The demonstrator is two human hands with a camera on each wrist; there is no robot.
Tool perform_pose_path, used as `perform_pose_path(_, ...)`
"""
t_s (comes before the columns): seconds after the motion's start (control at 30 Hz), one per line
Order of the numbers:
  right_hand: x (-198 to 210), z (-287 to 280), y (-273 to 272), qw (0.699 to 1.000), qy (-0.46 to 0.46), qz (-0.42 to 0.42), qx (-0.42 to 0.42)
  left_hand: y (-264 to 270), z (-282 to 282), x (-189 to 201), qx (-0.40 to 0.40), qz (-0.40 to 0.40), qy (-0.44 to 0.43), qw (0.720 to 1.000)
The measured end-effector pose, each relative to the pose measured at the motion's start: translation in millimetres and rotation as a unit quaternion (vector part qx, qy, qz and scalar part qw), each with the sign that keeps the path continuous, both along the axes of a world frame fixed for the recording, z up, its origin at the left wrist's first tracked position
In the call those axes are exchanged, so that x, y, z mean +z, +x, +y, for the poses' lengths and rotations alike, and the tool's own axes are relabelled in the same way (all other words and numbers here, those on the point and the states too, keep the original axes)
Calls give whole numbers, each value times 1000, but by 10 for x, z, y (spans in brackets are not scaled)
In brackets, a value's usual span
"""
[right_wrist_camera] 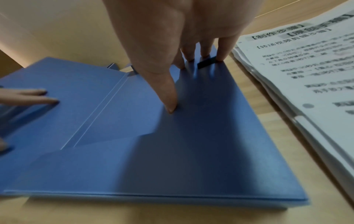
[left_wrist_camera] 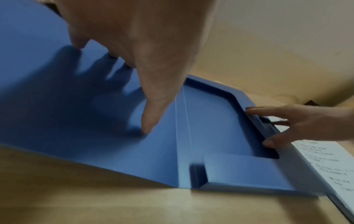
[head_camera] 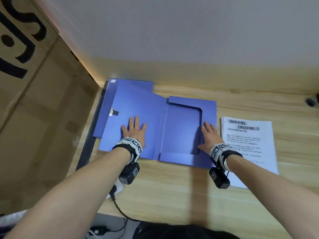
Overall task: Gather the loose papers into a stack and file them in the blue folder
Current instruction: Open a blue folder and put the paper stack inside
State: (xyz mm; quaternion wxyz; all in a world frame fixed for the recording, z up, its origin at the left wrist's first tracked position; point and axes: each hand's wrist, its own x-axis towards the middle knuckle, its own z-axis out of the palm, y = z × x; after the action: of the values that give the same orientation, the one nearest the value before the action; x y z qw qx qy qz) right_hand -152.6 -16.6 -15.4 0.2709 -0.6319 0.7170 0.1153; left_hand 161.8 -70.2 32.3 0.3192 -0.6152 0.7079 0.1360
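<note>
Blue folder (head_camera: 138, 107) lies spread open on the wooden desk (head_camera: 172, 187), centre of view. Left hand (head_camera: 134, 129) flat on the left panel, grip wide, fingers splayed, holding nothing. Right hand (head_camera: 209, 135) flat on the right flap, at 3 o'clock from the left, grip wide. Stack of papers (head_camera: 250, 145) just beside folder at 3 o'clock. Cardboard box (head_camera: 34, 100) at 9 o'clock.

wooden desk (head_camera: 172, 195) | on it: open blue folder (head_camera: 134, 104), paper stack (head_camera: 255, 149)
</note>
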Motion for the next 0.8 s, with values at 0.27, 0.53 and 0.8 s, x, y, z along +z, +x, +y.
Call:
perform_pose_path(0.27,-18,-19,-91,1000,-21,-7,-22,-45,-18,-211,15,61,47,997)
perform_pose_path(0.53,223,102,-511,964,-169,-163,-128,-635,-190,145,13,152,-44,987)
perform_pose_path(0.8,194,765,-1705,929,-178,-83,-313,-2143,280,135,-14,405,8,914)
